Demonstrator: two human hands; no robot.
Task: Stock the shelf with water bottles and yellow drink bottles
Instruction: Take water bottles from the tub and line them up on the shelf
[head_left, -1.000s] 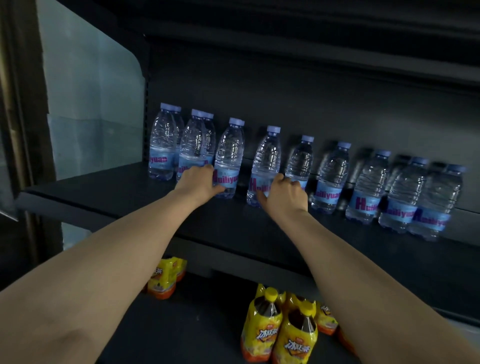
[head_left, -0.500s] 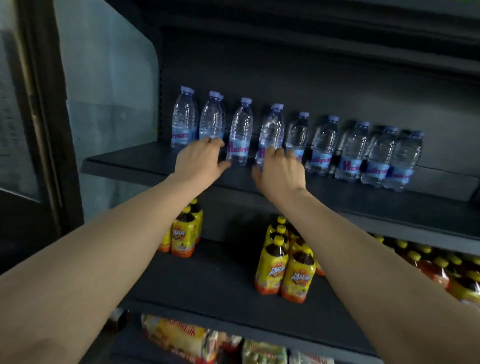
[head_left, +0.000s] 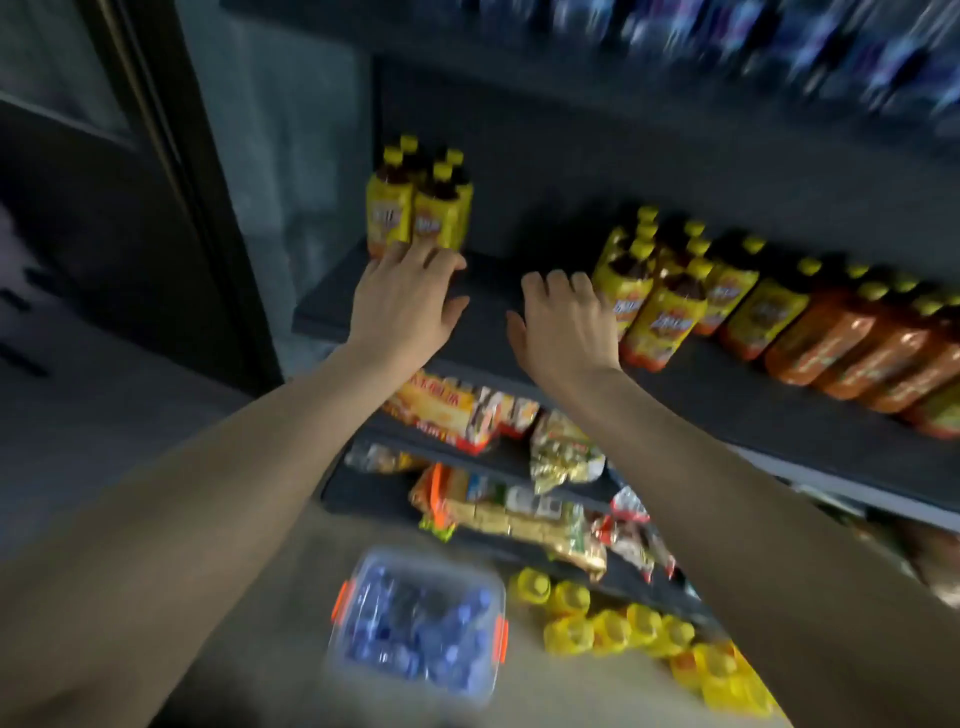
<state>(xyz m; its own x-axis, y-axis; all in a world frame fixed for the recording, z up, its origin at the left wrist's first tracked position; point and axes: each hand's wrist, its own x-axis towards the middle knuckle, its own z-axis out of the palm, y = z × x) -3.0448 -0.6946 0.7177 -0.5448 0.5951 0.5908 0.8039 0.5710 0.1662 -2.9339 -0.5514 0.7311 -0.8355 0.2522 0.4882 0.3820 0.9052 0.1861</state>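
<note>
Both hands are seen extended over the middle shelf (head_left: 488, 306), palms down. The left hand (head_left: 405, 304) lies at about 11 o'clock of frame centre, its grip wide and holding nothing, fingers spread, fingertips just before the base of a small cluster of yellow drink bottles (head_left: 418, 208) at the shelf's left end. Contact with those bottles cannot be told. The right hand (head_left: 566, 322) is at roughly 1 o'clock, grip likewise wide and empty, fingers loosely fanned, close beside a larger group of yellow bottles (head_left: 660, 306); whether it touches them is not clear.

A bare gap of shelf is noted between the two yellow groups, directly under and between the hands. It is judged that this gap is the stretch to be filled, which would account for the hands being held there.

To the right, at 3 o'clock, a row of orange-labelled bottles (head_left: 852, 343) is ranged along the same shelf. The water bottles (head_left: 779, 36) on the upper shelf appear at 12 to 1 o'clock, heavily blurred. Snack packets (head_left: 467, 410) are stacked on the lower shelves.

On the floor at 6 o'clock a clear bin (head_left: 415, 623) with orange clasps is seen, holding blue-capped water bottles; at 5 o'clock a batch of yellow-capped bottles (head_left: 623, 623) stands beside it. Stock is thus kept within reach below. Restocking is judged unfinished.
</note>
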